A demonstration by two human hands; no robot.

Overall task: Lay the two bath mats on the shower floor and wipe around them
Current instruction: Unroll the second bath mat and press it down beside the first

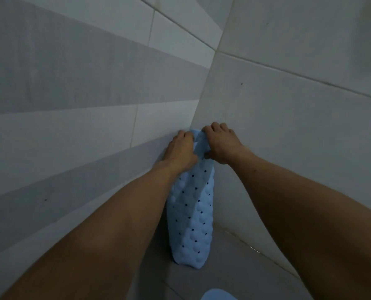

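A light blue bath mat (193, 215) with round bumps and small dark holes stands upright in the shower corner, its lower end resting on the grey floor. My left hand (181, 149) grips its top left edge, against the striped wall. My right hand (220, 142) grips the top right edge, with the thumb pressed into the mat. The mat's top strip shows between both hands. A second light blue piece (218, 295), probably the other mat, peeks in at the bottom edge.
A grey-and-white striped tiled wall (72, 105) runs along the left. A pale tiled wall (299, 105) closes the right side, meeting the left one in a corner just behind the mat. Grey floor tiles (227, 267) lie below.
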